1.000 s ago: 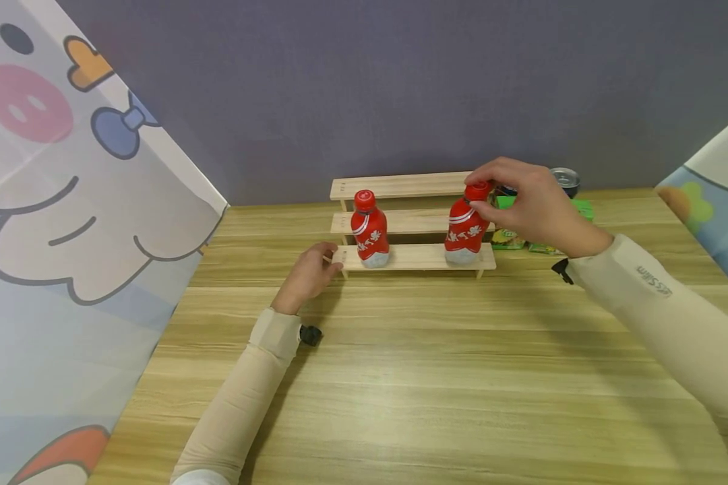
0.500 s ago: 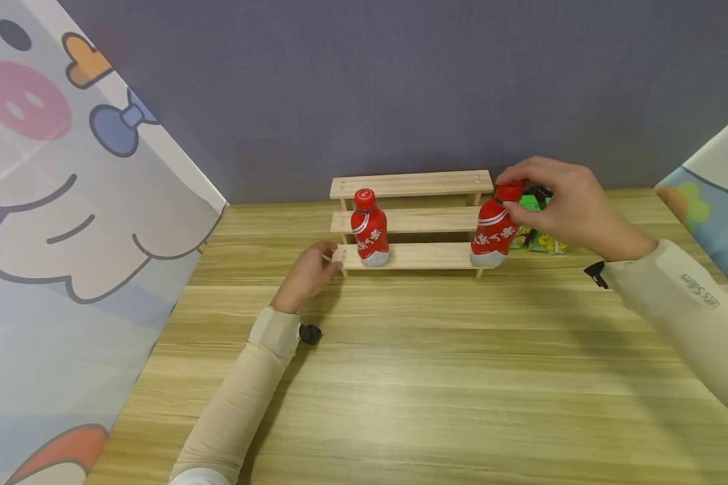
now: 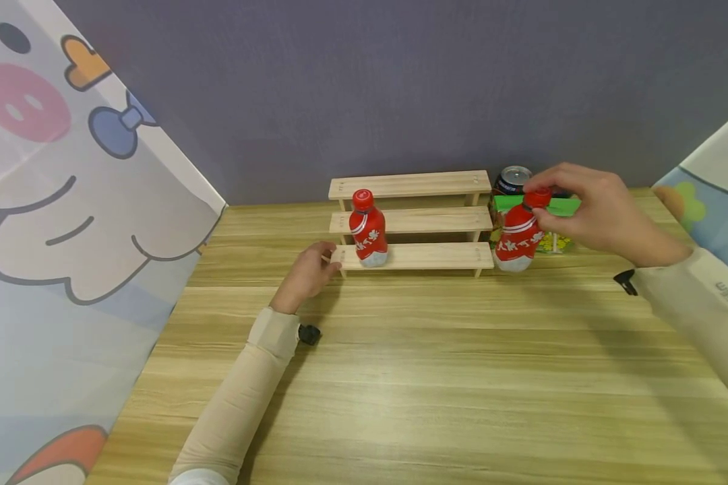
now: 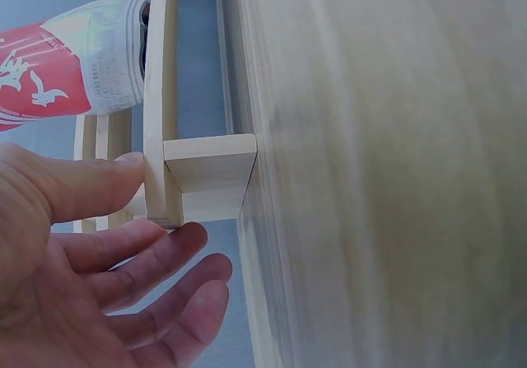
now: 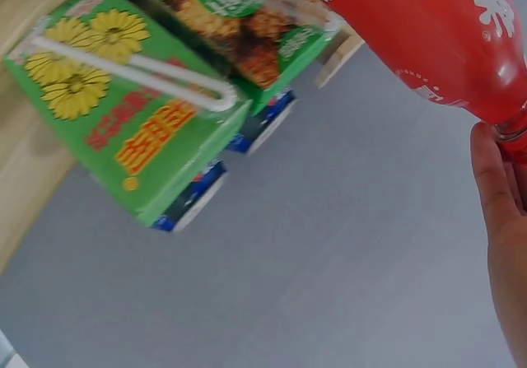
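Bottle point(image 3: 518, 237) pinched at its cap by the right hand point(image 3: 600, 215), held just right of the rack point(image 3: 412, 219), rack end touched by relaxed left hand point(image 3: 308, 275) fingers.

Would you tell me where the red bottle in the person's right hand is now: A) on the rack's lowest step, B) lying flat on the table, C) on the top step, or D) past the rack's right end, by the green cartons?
D: the right hand grips the red bottle by its cap, beyond the right end of the wooden rack, in front of the green cartons.
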Tool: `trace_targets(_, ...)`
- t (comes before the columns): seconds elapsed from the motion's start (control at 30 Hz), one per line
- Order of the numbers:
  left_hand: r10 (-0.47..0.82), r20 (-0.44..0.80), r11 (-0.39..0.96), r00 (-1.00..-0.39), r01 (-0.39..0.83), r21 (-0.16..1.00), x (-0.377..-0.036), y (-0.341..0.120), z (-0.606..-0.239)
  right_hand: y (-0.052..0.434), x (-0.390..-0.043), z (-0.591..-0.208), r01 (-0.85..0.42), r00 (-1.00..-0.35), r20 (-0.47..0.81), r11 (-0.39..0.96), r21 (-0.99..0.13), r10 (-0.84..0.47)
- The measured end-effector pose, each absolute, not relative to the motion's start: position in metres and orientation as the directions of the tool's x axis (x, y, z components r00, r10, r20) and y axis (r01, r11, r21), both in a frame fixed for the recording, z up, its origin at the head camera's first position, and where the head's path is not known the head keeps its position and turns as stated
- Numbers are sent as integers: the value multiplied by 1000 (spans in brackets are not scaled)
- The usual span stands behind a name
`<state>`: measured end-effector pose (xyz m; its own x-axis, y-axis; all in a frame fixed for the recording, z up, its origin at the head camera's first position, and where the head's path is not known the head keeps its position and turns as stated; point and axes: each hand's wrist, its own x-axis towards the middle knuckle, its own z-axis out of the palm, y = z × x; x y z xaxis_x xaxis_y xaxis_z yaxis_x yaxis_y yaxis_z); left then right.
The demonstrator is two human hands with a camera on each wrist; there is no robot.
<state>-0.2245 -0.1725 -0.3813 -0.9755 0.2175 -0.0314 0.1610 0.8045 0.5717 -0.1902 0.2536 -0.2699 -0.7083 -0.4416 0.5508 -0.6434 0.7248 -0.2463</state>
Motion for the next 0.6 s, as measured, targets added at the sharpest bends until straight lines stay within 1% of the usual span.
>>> trace_targets(0.33, 215, -40, 805, -976, 154, 572, -223, -173, -380, 267, -191, -280, -628, -730, 521, 734, -258, -442)
trace_targets(0.6, 216, -46, 808, -975, 153, 569, -223, -172, -379, 269, -193, -288, -585, -776, 464, 764, -273, -428)
